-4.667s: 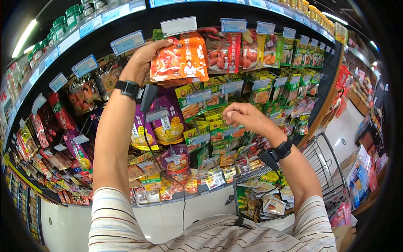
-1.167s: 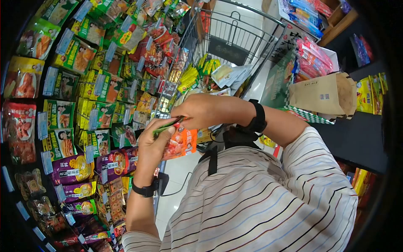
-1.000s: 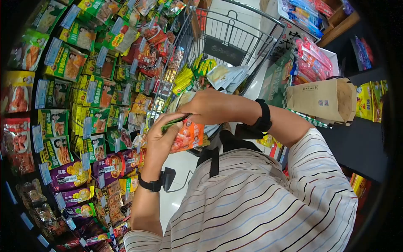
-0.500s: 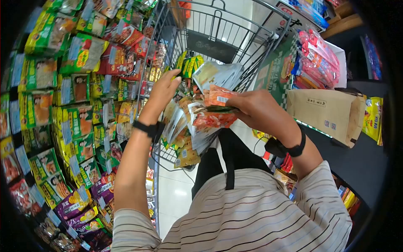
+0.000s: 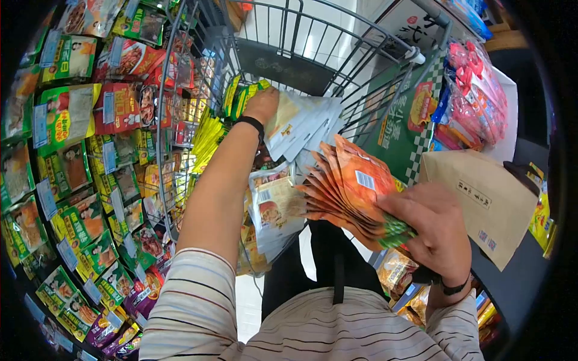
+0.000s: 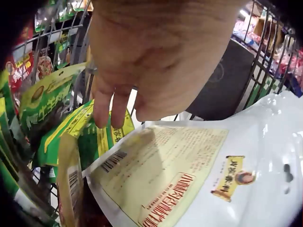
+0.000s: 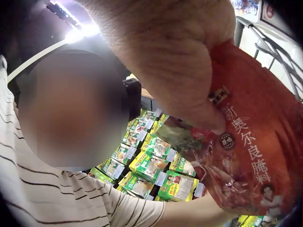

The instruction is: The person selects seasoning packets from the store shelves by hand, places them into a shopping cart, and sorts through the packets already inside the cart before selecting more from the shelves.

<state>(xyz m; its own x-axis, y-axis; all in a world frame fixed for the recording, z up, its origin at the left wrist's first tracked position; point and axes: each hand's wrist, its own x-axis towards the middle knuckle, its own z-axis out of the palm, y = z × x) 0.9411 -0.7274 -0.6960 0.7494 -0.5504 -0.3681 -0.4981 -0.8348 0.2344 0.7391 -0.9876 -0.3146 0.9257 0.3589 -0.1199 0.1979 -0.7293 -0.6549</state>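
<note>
My right hand point(image 5: 436, 225) grips a fanned stack of orange packets point(image 5: 355, 174) by one end, above the cart's near right side. In the right wrist view the thumb of my right hand point(image 7: 175, 52) presses on the front of a red-orange packet point(image 7: 260, 137). My left hand point(image 5: 263, 105) reaches down into the cart beside white pouches point(image 5: 301, 129). Seen from the left wrist, the fingers of my left hand point(image 6: 156, 56) point downward over green and yellow packets point(image 6: 90, 137), just behind a white pouch point(image 6: 189, 175); whether they touch is unclear.
The wire cart point(image 5: 288, 30) surrounds the pouches. Shelves of hanging packets point(image 5: 66, 114) stand on the left. At right are a brown paper bag point(image 5: 481, 198), a box of pink bags point(image 5: 478, 99) and a dark counter point(image 5: 503, 271).
Both hands first held the orange packets; my left hand let go and moved forward into the cart. My right hand brought the packets nearer and right, where they now fan out.
</note>
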